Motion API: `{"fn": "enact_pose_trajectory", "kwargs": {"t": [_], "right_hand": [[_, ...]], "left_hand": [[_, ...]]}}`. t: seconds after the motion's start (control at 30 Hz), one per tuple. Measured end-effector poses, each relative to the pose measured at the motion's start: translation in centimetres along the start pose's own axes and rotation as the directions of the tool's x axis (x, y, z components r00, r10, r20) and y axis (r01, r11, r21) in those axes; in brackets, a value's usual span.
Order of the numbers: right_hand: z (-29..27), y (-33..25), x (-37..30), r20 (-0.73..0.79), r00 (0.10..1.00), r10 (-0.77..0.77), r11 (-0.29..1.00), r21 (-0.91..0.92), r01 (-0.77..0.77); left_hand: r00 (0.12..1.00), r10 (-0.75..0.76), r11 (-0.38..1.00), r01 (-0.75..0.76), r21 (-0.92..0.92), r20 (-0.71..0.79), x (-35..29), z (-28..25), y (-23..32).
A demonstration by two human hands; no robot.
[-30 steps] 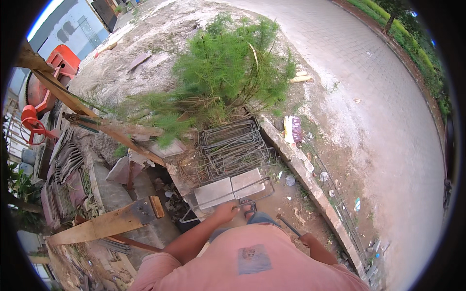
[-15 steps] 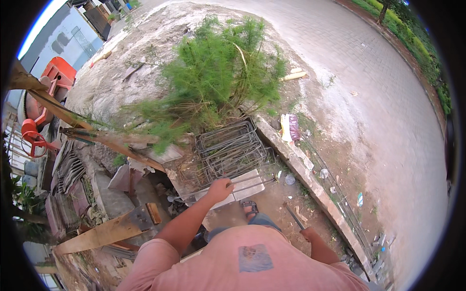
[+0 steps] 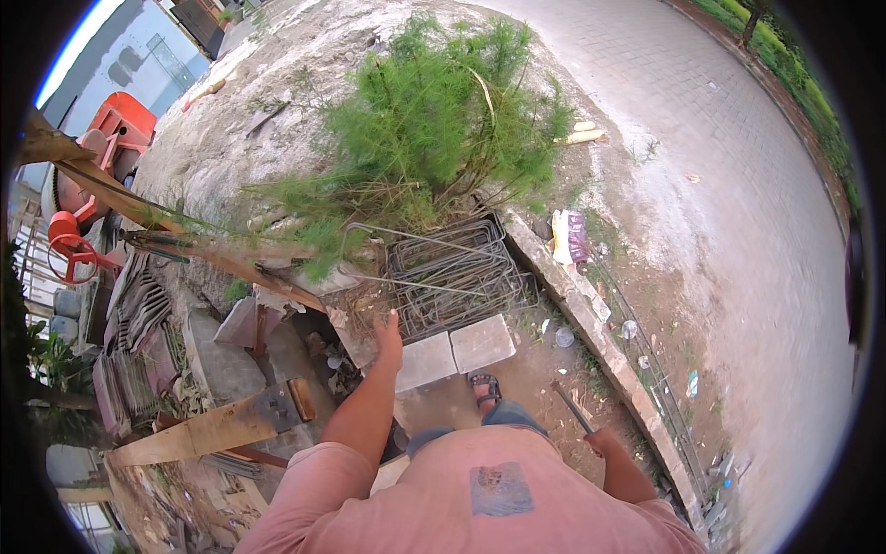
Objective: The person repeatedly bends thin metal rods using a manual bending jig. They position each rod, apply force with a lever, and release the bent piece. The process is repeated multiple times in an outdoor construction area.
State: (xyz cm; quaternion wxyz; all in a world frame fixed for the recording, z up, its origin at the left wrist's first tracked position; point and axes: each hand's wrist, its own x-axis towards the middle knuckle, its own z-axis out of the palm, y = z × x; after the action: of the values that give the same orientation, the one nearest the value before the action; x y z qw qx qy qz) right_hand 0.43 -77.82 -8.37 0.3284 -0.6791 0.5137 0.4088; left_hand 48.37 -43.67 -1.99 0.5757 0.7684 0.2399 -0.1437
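Note:
My left hand (image 3: 389,340) reaches forward, fingers stretched out, holding nothing. Just beyond it is a pile of bent rebar stirrups (image 3: 452,272), stacked beside two pale concrete blocks (image 3: 482,343). One rebar stirrup (image 3: 426,242) lies across the top, its bent end sticking out past the pile's left side. On my right side, my right hand (image 3: 604,443) is closed round the near end of a dark metal bar (image 3: 574,407), which points forward and left, low over the dirt. I cannot make out what kind of tool the bar is.
Behind the pile grows a feathery green bush (image 3: 443,120). A concrete curb (image 3: 591,323) runs along the right, with litter and thin rods beyond. Wooden planks (image 3: 212,439), stacked roof tiles (image 3: 138,369) and an orange concrete mixer (image 3: 120,125) stand left. My sandalled foot (image 3: 484,388) is near the blocks.
My left hand has let go of the rebar stirrup, which now lies on top of the pile. That hand has shifted slightly left and its fingers have opened. My right hand still grips the bar.

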Motion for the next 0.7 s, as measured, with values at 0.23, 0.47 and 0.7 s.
{"fn": "enact_pose_trajectory", "kwargs": {"t": [0.23, 0.47, 0.7], "right_hand": [[-0.3, -3.7, 2.4, 0.04, 0.997, -0.069, 0.991, -0.115, 0.073], [-0.5, -13.8, 9.1, 0.166, 0.959, -0.231, 0.791, -0.541, 0.284], [2.1, -31.3, 12.0, 0.391, 0.849, -0.355, 0.267, -0.828, 0.493]], "left_hand": [[0.856, -0.051, 0.737, -0.315, 0.598, 0.514, -11.4, -9.7, -9.2], [0.973, -0.211, 0.873, 0.144, 0.466, 0.094, -18.5, -20.9, -16.0], [0.845, -0.353, 0.863, 0.46, 0.21, -0.401, -30.4, -25.5, -21.3]]}}
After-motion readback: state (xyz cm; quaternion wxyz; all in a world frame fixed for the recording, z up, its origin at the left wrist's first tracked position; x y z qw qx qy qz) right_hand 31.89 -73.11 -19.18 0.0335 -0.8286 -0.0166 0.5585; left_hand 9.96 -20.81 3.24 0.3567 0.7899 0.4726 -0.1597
